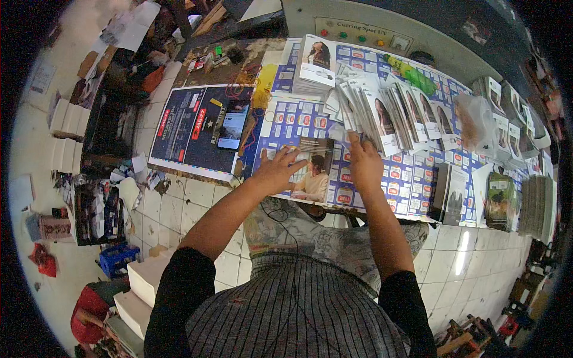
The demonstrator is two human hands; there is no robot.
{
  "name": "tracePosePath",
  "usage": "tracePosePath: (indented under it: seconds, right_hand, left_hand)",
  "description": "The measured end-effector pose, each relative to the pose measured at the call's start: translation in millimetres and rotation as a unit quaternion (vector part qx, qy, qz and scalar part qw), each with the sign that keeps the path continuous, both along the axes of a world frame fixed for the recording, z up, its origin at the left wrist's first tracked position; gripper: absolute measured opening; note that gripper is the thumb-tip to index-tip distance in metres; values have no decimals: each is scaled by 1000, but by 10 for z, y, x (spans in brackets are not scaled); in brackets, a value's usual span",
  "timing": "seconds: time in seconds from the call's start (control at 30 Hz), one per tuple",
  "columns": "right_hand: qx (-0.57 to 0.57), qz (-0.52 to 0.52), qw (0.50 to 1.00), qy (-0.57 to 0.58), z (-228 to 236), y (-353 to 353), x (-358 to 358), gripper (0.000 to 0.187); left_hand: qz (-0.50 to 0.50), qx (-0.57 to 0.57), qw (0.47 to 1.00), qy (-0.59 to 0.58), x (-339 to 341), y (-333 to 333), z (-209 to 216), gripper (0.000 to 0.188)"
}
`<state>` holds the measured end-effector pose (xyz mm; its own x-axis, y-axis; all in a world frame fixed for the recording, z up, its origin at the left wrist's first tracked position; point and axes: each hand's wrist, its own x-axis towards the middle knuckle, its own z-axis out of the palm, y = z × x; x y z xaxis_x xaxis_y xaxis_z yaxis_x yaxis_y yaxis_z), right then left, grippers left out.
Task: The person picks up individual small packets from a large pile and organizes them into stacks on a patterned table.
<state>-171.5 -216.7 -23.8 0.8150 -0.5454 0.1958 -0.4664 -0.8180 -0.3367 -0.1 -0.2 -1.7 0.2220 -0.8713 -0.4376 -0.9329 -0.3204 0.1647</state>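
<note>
My left hand [279, 171] lies with fingers spread on a brown booklet [315, 173] with a photo of a seated person in a light top. The booklet rests flat near the table's front edge. Just right of it, my right hand [365, 160] has its fingers drawn together, pointing away from me, beside a piece of clear plastic [339, 132]. What its fingertips hold, if anything, I cannot make out. Beyond that hand, several white leaflets [382, 119] with a portrait photo lie fanned out. Left of them stands a neat stack of the same leaflets [313, 68].
Blue printed sheets [289, 122] cover the table. A phone [233, 126] lies on a dark printed sheet [179, 128] at left. To the right are a clear plastic bag [474, 122], dark booklets [449, 191] and a tall stack [537, 206]. A machine panel [364, 34] borders the back.
</note>
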Motion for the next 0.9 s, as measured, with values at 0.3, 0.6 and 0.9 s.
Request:
tracePosePath:
  seconds: [0.3, 0.6, 0.9]
  right_hand:
    - [-20, 306, 938, 160, 135, 227, -627, 56]
    - [-48, -32, 998, 28, -38, 13, -977, 49]
    - [587, -135, 789, -120, -119, 759, -15, 61]
  left_hand:
    - [-6, -7, 1000, -11, 8, 32, -47, 82]
    - [-25, -86, 996, 14, 98, 259, -315, 74]
    - [-36, -104, 994, 18, 50, 230, -323, 72]
